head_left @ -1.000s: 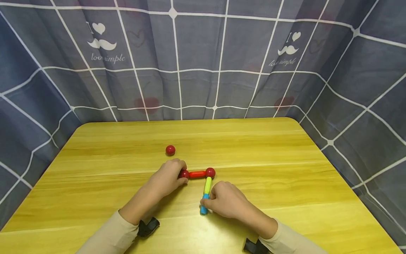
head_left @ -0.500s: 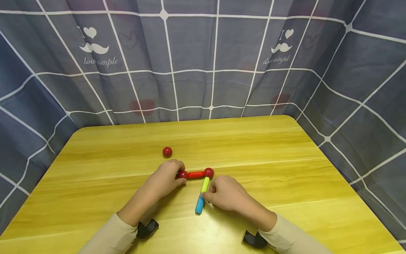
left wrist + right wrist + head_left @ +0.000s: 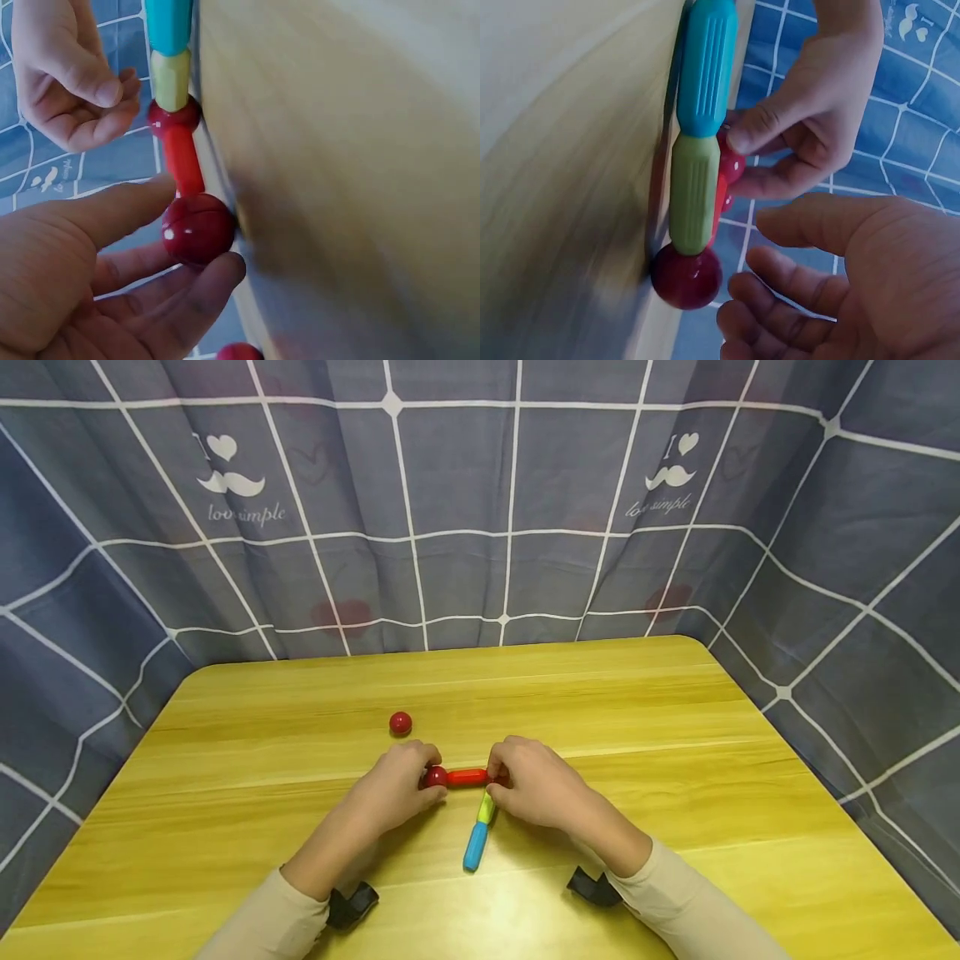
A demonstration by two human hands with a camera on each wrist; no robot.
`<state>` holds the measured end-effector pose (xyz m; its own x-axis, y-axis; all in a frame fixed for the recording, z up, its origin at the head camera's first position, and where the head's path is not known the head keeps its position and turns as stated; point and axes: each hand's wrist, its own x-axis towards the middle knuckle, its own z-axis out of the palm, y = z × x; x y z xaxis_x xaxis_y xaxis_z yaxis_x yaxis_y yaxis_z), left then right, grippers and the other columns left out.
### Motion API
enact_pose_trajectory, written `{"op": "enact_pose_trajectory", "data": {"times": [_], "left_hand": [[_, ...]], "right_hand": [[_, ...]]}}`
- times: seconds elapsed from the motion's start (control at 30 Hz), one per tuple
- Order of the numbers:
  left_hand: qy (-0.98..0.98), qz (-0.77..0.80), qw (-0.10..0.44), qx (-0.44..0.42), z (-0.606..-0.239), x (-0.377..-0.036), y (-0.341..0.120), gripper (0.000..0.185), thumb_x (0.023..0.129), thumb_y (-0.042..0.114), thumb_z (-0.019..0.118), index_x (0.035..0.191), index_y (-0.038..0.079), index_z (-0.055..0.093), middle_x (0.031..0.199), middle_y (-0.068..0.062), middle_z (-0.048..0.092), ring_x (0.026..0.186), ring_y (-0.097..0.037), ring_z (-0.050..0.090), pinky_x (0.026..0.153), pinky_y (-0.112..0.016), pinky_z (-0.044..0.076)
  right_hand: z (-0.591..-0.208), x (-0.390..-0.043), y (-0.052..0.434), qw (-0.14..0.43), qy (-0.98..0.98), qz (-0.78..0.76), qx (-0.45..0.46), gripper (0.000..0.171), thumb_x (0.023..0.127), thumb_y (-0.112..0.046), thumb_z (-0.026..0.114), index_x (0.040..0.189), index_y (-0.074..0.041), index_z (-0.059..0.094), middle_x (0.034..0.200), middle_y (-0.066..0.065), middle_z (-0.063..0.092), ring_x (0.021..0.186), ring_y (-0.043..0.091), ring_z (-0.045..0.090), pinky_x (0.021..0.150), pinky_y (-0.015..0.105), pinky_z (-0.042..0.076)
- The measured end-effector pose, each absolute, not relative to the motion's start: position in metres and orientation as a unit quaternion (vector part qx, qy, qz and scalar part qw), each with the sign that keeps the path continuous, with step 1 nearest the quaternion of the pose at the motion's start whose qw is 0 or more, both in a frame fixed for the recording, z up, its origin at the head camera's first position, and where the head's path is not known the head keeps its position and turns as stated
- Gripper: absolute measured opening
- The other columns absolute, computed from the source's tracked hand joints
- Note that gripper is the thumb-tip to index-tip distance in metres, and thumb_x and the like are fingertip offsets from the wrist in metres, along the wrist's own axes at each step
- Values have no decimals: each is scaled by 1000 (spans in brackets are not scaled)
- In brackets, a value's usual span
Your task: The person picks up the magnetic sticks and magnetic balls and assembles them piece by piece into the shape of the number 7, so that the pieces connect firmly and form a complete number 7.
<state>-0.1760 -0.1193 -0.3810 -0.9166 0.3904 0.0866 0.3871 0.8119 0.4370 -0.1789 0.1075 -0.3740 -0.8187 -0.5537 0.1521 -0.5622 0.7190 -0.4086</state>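
From above, the right hand (image 3: 536, 781) hides a red ball (image 3: 686, 276); its wrist view shows that ball bare, fingers (image 3: 780, 281) loosely curved near it, not touching. The left hand (image 3: 397, 785) pinches the other red ball (image 3: 435, 777) with thumb and fingers. The red stick (image 3: 467, 776) joins both balls mid-counter (image 3: 675, 735). The green-blue stick (image 3: 477, 835) points to the near edge.

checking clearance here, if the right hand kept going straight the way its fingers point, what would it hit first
Most likely the red ball at the near end of the red rod. The right hand has curled fingers just short of it in the right wrist view; whether they already touch is unclear.
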Motion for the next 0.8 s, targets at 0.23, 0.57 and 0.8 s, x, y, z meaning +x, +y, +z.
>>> {"op": "enact_pose_trajectory", "data": {"times": [0.23, 0.57, 0.8], "left_hand": [[955, 227, -46, 183, -373, -183, -124, 36, 82, 17, 79, 108, -3, 64, 99, -14, 63, 70, -16, 57, 69, -35, 52], [956, 236, -77, 157, -370, -219, -149, 32, 85, 12, 74, 109, -6, 63, 98, -18, 62, 85, -28, 58, 78, -43, 50], [967, 212, -47, 136, -373, -236, -161, 49, 86, 13, 73, 128, -6, 57, 121, -27, 57, 107, -39, 57, 94, -51, 45]], "right_hand": [[-370, -173, 109, -8, -911, 220, 349, 11, 86, -21, 73, 90, -15, 65, 84, -4, 59, 72, 9, 51, 66, 25, 45], [-365, -162, 104, -56, -892, 179, 412, 11, 82, -12, 74, 92, -18, 71, 90, -8, 59, 74, 4, 51, 67, 20, 45], [-369, -160, 101, -59, -872, 172, 454, 20, 78, -4, 72, 92, -17, 74, 90, -11, 61, 79, 2, 53, 71, 17, 44]]}}
